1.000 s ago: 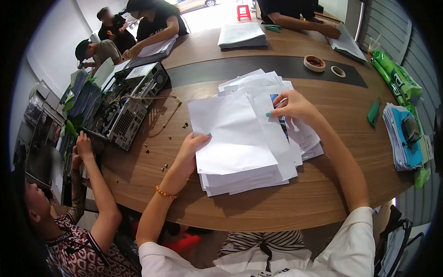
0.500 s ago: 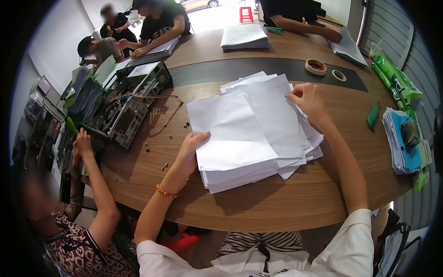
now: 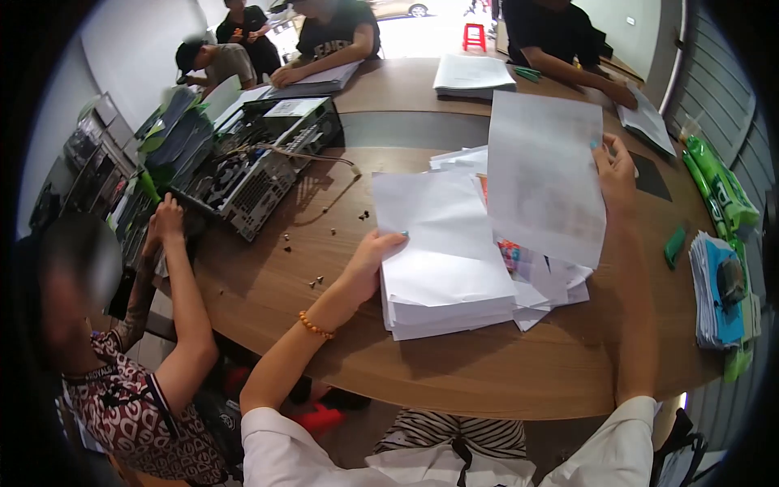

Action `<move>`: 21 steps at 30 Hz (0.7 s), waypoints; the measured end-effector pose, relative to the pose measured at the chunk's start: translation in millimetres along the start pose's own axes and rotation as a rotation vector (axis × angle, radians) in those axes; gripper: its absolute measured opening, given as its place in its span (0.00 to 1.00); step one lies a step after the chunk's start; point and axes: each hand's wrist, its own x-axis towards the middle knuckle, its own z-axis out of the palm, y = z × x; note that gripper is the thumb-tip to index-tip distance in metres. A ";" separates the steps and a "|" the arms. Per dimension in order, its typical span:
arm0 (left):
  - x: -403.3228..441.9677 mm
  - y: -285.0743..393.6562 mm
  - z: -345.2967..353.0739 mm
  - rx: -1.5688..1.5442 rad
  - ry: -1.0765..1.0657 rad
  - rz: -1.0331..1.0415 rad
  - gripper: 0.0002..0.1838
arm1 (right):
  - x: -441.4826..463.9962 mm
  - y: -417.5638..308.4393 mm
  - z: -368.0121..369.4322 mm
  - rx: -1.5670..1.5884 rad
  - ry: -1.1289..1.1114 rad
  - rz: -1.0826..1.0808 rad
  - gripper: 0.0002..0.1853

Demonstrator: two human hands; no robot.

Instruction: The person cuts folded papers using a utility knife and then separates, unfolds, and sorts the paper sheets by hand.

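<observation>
My left hand (image 3: pixel 369 268) grips the left edge of a thick paper stack (image 3: pixel 442 243), thumb on top and fingers beneath. Raised in my right hand (image 3: pixel 617 166) is a single white sheet (image 3: pixel 548 174), pinched at its right edge between thumb and fingers. Faint print shows through this sheet. Below it lies a looser pile of papers (image 3: pixel 552 284), fanned out beside the stack, with a colored printed patch partly visible. The lifted sheet hides part of that pile.
An opened computer case (image 3: pixel 280 166) stands at the left, with small screws (image 3: pixel 316 282) nearby. A co-worker's hands (image 3: pixel 168 219) are beside it. Another paper stack (image 3: pixel 473 75) is at the back. Papers with a blue sheet (image 3: pixel 730 300) and green packages (image 3: pixel 722 187) line the right.
My right hand has lifted a sheet off the loose pile and moved right and up with it. My left hand keeps its hold on the stack. The camera view has shifted left.
</observation>
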 end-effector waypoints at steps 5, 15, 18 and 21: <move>3.6 -3.5 -1.9 -0.012 0.022 -0.029 0.17 | -0.5 7.0 9.3 0.085 -0.267 0.353 0.18; 5.9 -4.1 -5.4 0.000 -0.020 -0.043 0.18 | -22.5 -40.3 18.8 0.483 -0.424 0.494 0.20; 4.8 -2.9 -3.2 -0.003 -0.006 -0.036 0.17 | -43.6 -78.3 35.8 0.705 -0.508 0.530 0.19; 3.6 -1.4 -1.9 -0.013 -0.017 -0.031 0.17 | -59.2 -101.3 47.9 0.530 -0.459 0.604 0.19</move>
